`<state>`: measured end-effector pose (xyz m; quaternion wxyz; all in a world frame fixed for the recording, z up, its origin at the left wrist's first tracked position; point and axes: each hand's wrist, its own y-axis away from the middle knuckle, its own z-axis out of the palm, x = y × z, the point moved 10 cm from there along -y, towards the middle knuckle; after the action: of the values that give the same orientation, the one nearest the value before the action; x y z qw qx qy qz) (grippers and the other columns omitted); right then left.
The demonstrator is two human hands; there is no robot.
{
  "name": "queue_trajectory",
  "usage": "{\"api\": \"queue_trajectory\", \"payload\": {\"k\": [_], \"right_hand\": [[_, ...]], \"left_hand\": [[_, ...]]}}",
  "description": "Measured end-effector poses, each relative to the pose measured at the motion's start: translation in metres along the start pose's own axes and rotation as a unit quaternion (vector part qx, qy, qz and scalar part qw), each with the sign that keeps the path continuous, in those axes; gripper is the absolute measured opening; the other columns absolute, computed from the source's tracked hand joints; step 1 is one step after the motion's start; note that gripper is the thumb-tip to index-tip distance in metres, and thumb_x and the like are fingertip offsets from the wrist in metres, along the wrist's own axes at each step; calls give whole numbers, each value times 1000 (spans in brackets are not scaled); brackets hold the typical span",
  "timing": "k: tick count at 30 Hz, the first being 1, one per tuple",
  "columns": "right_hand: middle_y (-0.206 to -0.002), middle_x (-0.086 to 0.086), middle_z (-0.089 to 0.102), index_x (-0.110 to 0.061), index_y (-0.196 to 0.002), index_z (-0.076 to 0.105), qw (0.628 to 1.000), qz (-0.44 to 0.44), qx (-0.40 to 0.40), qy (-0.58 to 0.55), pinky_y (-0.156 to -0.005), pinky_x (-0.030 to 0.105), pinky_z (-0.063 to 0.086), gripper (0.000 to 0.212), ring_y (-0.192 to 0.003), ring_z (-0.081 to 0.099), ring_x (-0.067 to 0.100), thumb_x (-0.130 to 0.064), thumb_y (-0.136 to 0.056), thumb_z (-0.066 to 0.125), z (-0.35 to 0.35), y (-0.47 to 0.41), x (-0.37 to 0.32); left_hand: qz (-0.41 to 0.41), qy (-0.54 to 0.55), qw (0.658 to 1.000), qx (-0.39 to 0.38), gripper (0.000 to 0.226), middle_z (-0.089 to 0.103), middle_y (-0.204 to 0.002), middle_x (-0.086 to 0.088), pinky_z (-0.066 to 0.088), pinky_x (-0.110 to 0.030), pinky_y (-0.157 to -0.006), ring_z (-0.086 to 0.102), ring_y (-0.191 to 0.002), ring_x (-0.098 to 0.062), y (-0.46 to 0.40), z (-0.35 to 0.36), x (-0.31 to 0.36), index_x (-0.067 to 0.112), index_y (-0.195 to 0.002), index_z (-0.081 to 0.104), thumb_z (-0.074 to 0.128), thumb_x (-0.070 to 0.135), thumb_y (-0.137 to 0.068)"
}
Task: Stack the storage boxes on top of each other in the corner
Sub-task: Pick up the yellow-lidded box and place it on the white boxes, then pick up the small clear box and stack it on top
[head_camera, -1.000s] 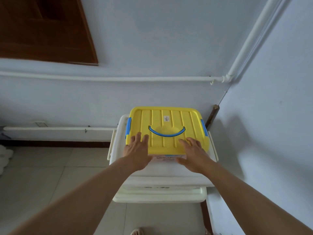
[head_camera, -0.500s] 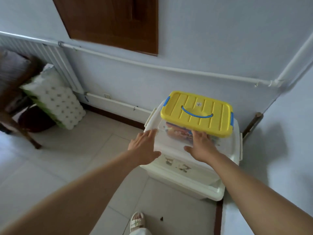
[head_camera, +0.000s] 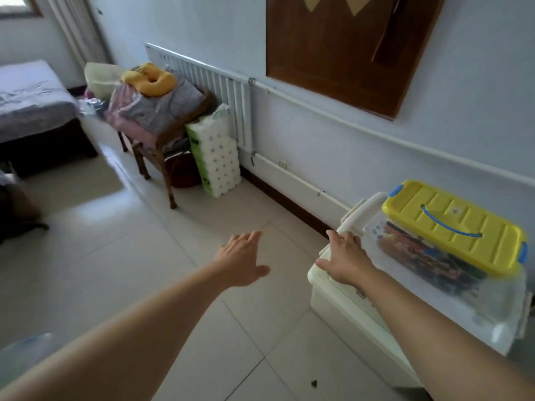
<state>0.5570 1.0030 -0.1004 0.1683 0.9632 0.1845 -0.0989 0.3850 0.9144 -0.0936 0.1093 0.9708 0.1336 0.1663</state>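
yellow-lidded box [head_camera: 451, 227] right of right hand [head_camera: 346, 260] (open)

Yellow-lidded box [head_camera: 454, 227] atop white box [head_camera: 347, 314], right hand [head_camera: 346, 260] over its edge, left hand [head_camera: 241, 260] open

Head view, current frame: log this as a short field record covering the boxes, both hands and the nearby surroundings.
stack: yellow-lidded box sits on the large white box
top box: clear body, contents visible, blue handle lying flat on the lid
location: against the wall, at frame right
left hand: open, over the floor, holding nothing
right hand: open, over the white box's near left edge; contact unclear
nearby: toilet paper pack beside a wooden chair
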Motion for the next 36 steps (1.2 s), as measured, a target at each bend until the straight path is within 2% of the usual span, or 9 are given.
{"api": "queue_trajectory", "payload": {"k": [4,11,17,21,25,28,36], "right_hand": [[-146,16,28,-13,-146,21,999,-36,-10,17,-107,40,32,73,-136,26,32,-41,-89,55,26,17,-87],[-149,16,25,-14,-149,17,992,-105,-51,46,-111,39,26,77,-138,23,32,-43,-89,55,110,69,-266],[-147,14,27,-13,-147,21,972,-201,-87,79,-112,39,27,74,-138,24,30,-44,-89,55,187,113,-432],[-145,15,30,-12,-145,24,955,-255,-110,108,-112,39,26,70,-137,24,32,-43,-89,54,230,126,-514],[-144,16,31,-12,-146,23,939,-290,-145,117,-112,38,26,70,-136,25,32,-42,-90,53,279,119,-591],[-144,16,31,-12,-146,22,929,-304,-171,122,-111,38,27,70,-136,26,32,-41,-91,53,314,105,-640],[-142,15,33,-11,-143,27,913,-310,-230,129,-109,39,29,65,-135,27,31,-40,-91,53,400,61,-751]], "left_hand": [[-39,32,999,13,81,31,-153,-5,32,-42,-111,30,-139,-26,48,-10,-78,19,-150,18,63,40,-86],[-139,73,987,27,82,31,-153,-8,32,-46,-112,30,-140,-28,157,-18,-257,18,-150,16,61,41,-86],[-264,101,959,22,83,33,-152,-11,32,-44,-112,33,-139,-29,259,-15,-425,16,-150,16,60,44,-86],[-321,121,939,22,82,34,-151,-12,30,-39,-114,33,-140,-29,301,-10,-503,13,-149,18,59,45,-86],[-365,145,919,16,78,34,-150,-8,32,-43,-111,34,-139,-26,323,-1,-576,15,-148,21,59,44,-87],[-383,150,911,-1,77,33,-151,-9,31,-41,-112,33,-140,-26,323,3,-627,14,-148,19,57,43,-88],[-436,177,882,-28,74,35,-150,-9,31,-43,-113,34,-139,-28,322,18,-754,14,-147,23,58,42,-87]]}}
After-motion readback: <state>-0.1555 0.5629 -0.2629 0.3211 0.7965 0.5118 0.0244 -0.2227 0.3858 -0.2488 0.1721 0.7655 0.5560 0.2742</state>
